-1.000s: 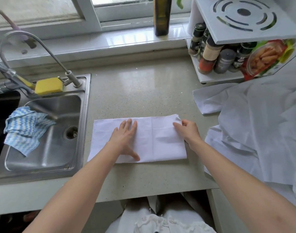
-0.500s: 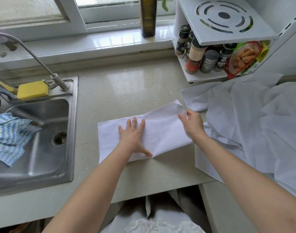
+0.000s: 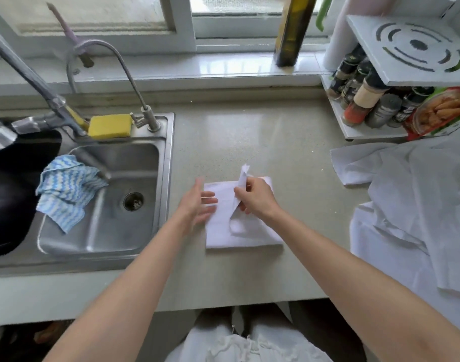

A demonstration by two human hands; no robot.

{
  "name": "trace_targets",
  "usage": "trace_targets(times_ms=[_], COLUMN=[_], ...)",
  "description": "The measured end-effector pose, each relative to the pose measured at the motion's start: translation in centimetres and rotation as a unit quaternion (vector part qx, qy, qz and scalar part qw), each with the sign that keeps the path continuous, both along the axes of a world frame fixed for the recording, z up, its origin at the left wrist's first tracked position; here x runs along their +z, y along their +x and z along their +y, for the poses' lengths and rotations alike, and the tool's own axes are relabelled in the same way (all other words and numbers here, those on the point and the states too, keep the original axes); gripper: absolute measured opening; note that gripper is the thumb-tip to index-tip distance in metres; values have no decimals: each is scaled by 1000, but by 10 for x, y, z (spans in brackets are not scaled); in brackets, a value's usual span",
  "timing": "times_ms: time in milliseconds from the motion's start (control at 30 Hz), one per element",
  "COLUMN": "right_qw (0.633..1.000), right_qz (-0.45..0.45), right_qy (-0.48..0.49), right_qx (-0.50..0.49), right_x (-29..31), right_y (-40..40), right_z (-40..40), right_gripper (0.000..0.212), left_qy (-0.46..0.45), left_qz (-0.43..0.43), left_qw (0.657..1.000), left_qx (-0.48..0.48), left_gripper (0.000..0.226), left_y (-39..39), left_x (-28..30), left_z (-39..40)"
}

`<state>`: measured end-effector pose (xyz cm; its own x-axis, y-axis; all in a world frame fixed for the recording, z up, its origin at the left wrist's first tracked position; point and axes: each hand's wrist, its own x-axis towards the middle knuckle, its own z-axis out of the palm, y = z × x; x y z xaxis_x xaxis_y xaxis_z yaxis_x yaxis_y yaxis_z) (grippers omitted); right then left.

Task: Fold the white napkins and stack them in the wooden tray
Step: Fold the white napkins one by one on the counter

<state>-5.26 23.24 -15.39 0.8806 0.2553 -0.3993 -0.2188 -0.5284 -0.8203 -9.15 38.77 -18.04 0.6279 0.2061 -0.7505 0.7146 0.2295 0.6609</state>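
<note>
Head view: white napkin lies on the desk, centre front, just right of the sink, partly folded into a squarish shape w/ near edge flat on the desk. Right hand is over the napkin's upper half, thumb + fingers pinching a raised flap that stands up in a thin vertical strip; flap tip pokes above the hand. Left hand is at the napkin's left edge, fingers straight and spread, blurred; fingertips overlap the napkin edge, can't tell if they press it or hover. Both forearms bare, coming in from bottom of frame. Pile of more white cloths sits to the right, rumpled, hanging over the desk's front edge, well apart from the napkin. Wooden tray not in view. Sink has a blue-white rag draped at its left side, drain near centre, yellow sponge on the back rim beside the small tap. Spice rack at back right holds several jars, white top panel w/ ring cutouts. Dark bottle stands on the window sill. White garment on the person's lap at bottom centre.
</note>
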Motion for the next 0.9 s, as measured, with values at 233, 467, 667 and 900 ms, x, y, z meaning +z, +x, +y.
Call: trace_targets(times_ms=[233,467,667,900], right_qw=[985,981,942,897], right_qz=[-10,-21,-184,-219], right_qy=[-145,-112,-231,-290], right_qx=[98,157,161,251], right_x=[-47,-49,-52,-58], right_y=[-18,-15,13,52], right_z=[33,10,-10,-11], right_gripper=[20,14,22,36], left_qy=[-21,107,229,315], left_qz=[15,-59,-64,-100], left_qw=[999,983,961,934], left_qx=[-33,-135,-138,-139], left_gripper=[64,27,24,11], left_y=[9,28,42,43], left_x=[-12,-19,-25,-29], left_z=[11,8,7,11])
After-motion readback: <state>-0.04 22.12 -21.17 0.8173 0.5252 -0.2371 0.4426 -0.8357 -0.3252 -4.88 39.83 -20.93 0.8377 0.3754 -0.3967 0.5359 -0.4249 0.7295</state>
